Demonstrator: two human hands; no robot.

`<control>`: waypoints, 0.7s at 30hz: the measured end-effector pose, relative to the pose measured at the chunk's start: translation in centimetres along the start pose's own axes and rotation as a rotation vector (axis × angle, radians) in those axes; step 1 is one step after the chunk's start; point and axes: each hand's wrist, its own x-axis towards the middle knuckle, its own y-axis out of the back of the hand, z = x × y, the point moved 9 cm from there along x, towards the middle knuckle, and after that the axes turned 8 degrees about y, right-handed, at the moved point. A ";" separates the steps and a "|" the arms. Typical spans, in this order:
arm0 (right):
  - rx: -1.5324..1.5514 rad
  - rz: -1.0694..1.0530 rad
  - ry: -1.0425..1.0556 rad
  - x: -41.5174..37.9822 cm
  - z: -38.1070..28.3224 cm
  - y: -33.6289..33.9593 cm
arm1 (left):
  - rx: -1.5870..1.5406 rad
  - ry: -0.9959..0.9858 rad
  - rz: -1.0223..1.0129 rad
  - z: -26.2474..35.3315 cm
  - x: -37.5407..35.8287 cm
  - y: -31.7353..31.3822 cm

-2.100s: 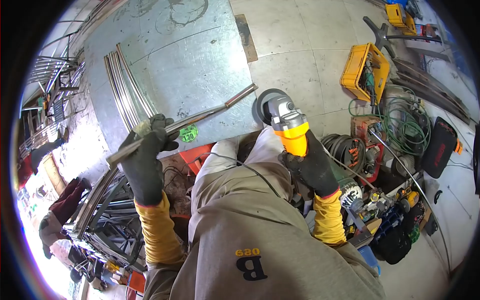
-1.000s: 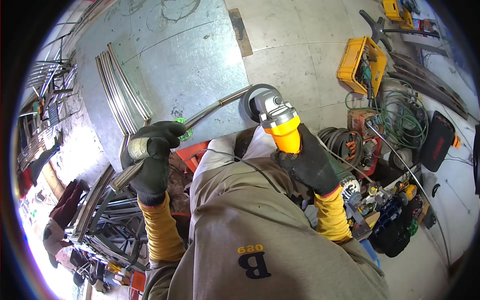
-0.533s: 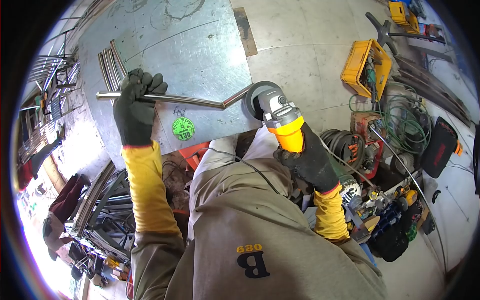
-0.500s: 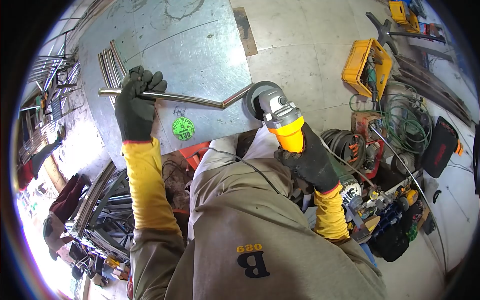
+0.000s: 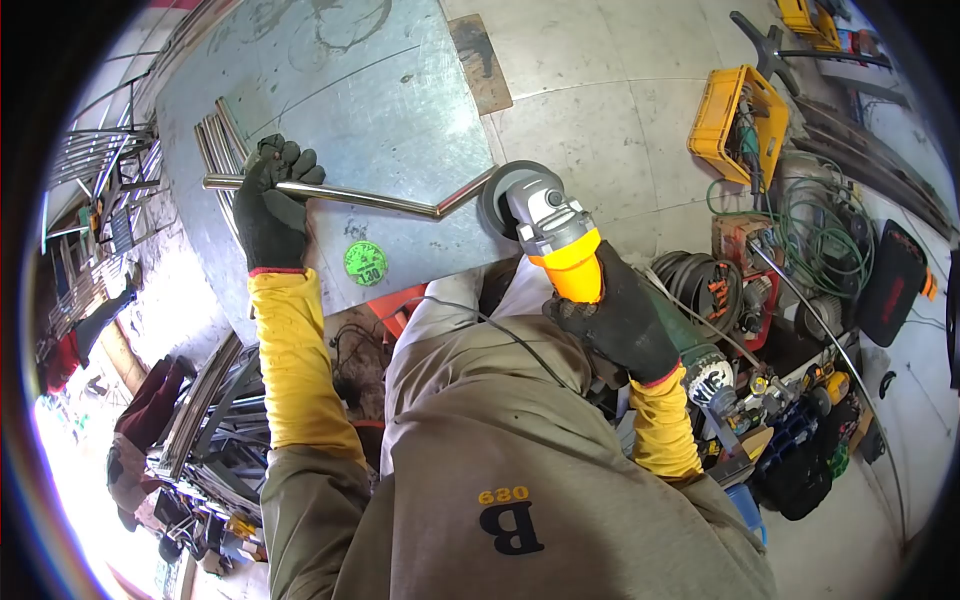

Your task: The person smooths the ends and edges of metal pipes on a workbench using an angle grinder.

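Note:
My left hand [image 5: 275,205], in a black glove, is closed around a shiny bent metal tube [image 5: 365,200] above the metal tabletop [image 5: 400,120]. The tube bends near its middle, and its far end reaches the disc of an angle grinder [image 5: 565,245]. My right hand [image 5: 625,320], gloved too, grips the grinder's yellow body from below. At the tube's end the disc [image 5: 497,205] appears to touch it, though the exact contact is hard to make out. Under my left hand lie several straight metal tubes [image 5: 222,140], and a round green sticker [image 5: 366,263] marks the tabletop.
A yellow crate [image 5: 708,135] with cables stands on the floor at right. Near it are a green hose [image 5: 835,270], a coiled dark hose [image 5: 690,285] and piled tools. Metal frames [image 5: 215,400] stand at left, close to another person [image 5: 135,430]. A cord [image 5: 510,335] crosses my lap.
The grinder and the tube's far end sit slightly further left in view. Both hands keep their holds, and the whole scene has shifted a little with my head.

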 end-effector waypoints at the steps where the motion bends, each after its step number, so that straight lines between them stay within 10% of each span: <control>1: -0.001 0.000 0.001 0.0 -0.1 0.0 | -0.001 0.000 -0.001 -0.1 0.0 -0.3; 21: 0.027 0.010 0.074 0.3 0.4 -0.3 | 0.019 0.015 0.074 -1.6 3.6 3.6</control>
